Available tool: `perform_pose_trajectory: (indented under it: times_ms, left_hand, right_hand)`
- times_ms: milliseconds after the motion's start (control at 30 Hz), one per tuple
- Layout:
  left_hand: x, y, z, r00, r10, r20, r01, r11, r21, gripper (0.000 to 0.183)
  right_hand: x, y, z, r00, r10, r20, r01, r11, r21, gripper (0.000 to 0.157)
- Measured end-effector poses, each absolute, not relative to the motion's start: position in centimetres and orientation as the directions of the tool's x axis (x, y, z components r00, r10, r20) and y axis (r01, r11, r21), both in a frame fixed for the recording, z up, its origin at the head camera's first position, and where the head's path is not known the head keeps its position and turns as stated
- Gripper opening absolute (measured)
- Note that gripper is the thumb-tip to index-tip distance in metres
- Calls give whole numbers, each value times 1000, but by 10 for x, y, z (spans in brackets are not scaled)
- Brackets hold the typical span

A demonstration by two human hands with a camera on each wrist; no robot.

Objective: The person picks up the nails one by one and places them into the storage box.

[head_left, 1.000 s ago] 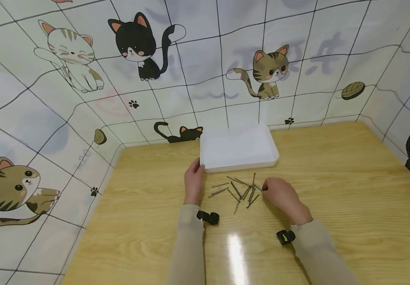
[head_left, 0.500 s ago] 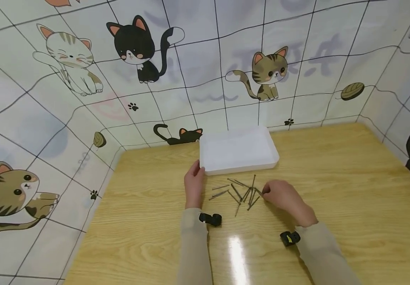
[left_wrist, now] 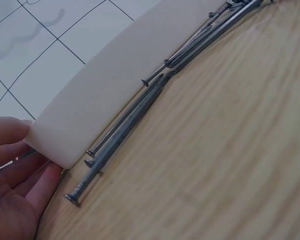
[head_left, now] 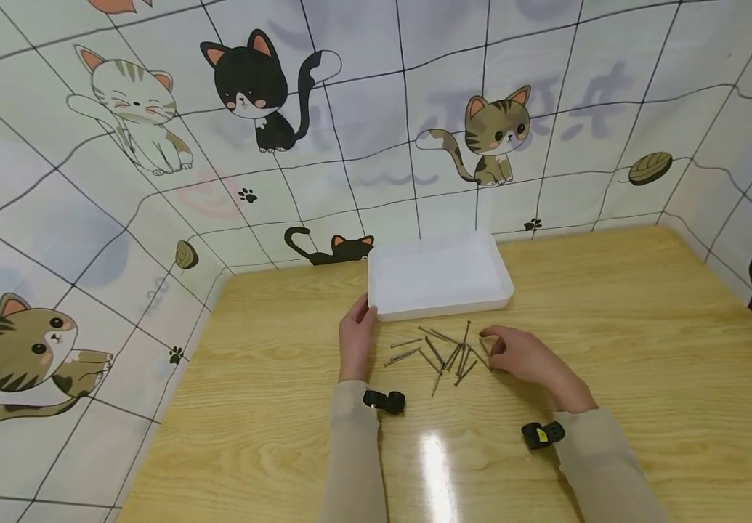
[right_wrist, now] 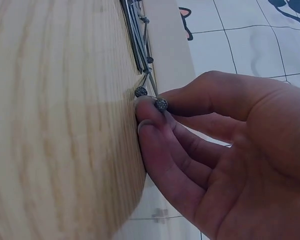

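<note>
My left hand [head_left: 356,341] holds the front left corner of a white tray [head_left: 444,309], with fingers at its side and thumb at the front. In the left wrist view, fingertips [left_wrist: 50,172] meet the tray's end wall [left_wrist: 90,107]. Several metal nails [head_left: 450,352] lie in a loose, crossing pile in front of the tray. At the pile's right edge is my right hand [head_left: 522,356]. Seen from the right wrist, its thumb and fingers pinch a nail [right_wrist: 161,104] near the head, while a second nail's head [right_wrist: 141,91] sits just beside the fingertips.
The wooden table [head_left: 251,436] runs back to a wall sheet [head_left: 376,116] with cartoon cats, close behind the tray. A similar sheet stands along the left side. Small black wrist cameras are strapped to both wrists.
My right hand has shifted slightly right, and its thumb and index finger have spread apart, showing a nail between them. The left hand and the tray stay put.
</note>
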State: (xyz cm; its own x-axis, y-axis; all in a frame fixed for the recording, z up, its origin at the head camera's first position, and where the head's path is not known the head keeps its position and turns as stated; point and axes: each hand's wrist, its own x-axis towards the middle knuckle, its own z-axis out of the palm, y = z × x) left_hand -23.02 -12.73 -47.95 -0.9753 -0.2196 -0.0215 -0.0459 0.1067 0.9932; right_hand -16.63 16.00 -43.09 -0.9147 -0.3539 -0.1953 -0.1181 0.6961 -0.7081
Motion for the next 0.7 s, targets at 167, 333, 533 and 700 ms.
perform_pose_trajectory:
  times_ms: [167, 333, 533, 700]
  left_hand:
    - [-228, -127, -476, -973, -229, -29, -52, 97, 994, 39]
    - [-225, -127, -477, -969, -244, -41, -65, 92, 994, 39]
    - [-227, -127, -482, -971, -239, -28, -50, 87, 995, 39]
    - [-230, -127, -480, -970, -242, -26, -49, 92, 995, 39]
  right_hand:
    - [-171, 163, -436, -912, -366, -184, -124, 675, -728, 54]
    - [-171, 164, -440, -911, -367, -186, -107, 648, -754, 50]
    - [-170, 167, -441, -905, -375, -201, -54, 570, -820, 50]
    - [-173, 168, -441, -908, -376, -185, -64, 562, -825, 51]
